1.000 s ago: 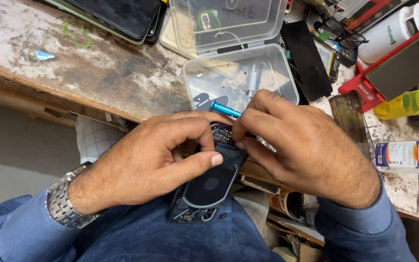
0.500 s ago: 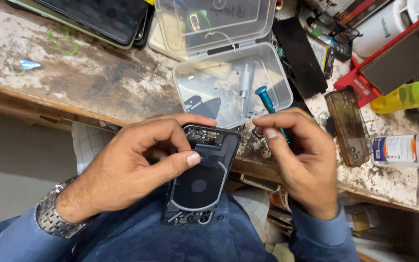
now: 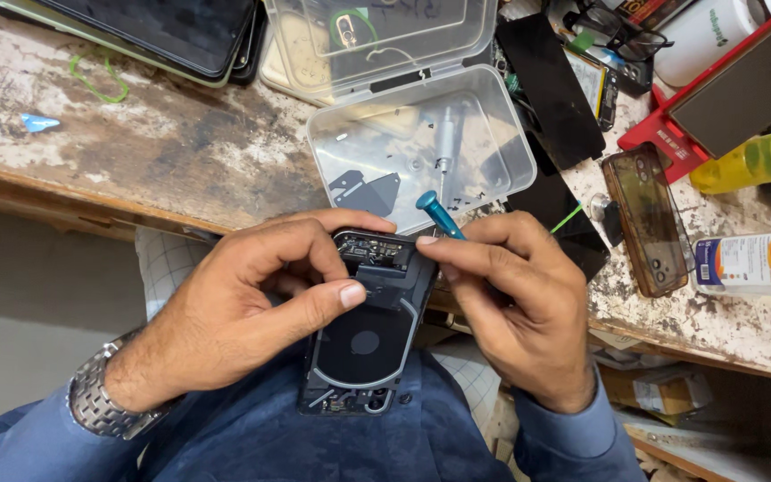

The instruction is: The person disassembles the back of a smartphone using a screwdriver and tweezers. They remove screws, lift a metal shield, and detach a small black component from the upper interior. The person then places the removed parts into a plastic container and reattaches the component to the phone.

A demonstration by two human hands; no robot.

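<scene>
An opened black phone (image 3: pixel 363 344) with its back off rests on my lap, showing a round coil and a circuit board at its top. My left hand (image 3: pixel 256 308) grips the phone from the left, thumb lying across its middle. My right hand (image 3: pixel 515 308) holds a small blue-handled screwdriver (image 3: pixel 439 214), with the fingertips at the phone's top right corner. The screwdriver's tip is hidden behind my fingers.
A clear plastic box (image 3: pixel 421 152) with its lid open holds small screws, a dark metal plate and a silver tool. On the worn wooden bench (image 3: pixel 149 147) lie a brown-cased phone (image 3: pixel 649 219), black screens, a clear bottle (image 3: pixel 756 263) and a yellow-green bottle (image 3: pixel 756 159).
My right hand has shifted from over the phone to its top right corner, uncovering the phone's upper part. My left hand keeps its grip.
</scene>
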